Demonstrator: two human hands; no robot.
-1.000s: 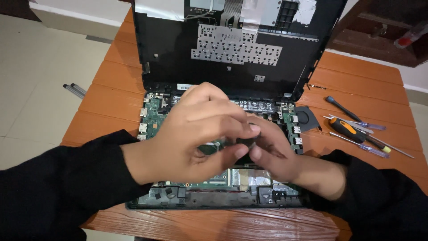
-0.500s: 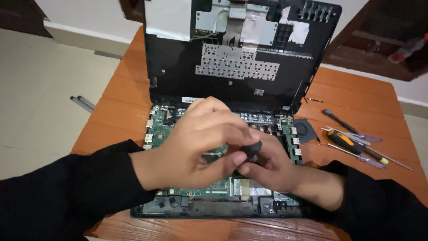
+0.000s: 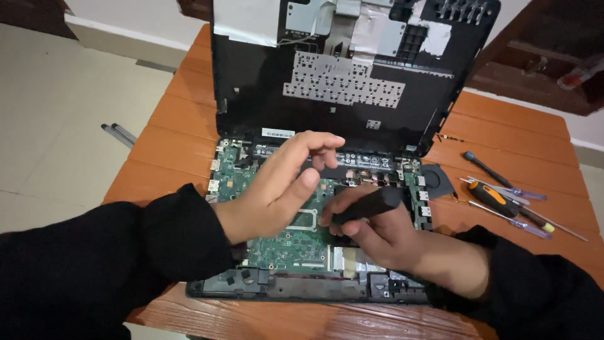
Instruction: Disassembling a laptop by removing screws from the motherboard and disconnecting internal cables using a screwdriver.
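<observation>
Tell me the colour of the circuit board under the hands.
Green, with silver parts; the head view shows the circuit board plainly.

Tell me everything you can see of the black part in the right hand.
The black part is a flat, elongated, matte piece, plastic by its look. The right hand grips it, fingers over its near edge. It sits slightly tilted, just above the green circuit board of the opened laptop. Its far end points towards the fan. The left hand hovers beside it without touching. Its underside is hidden.
</observation>
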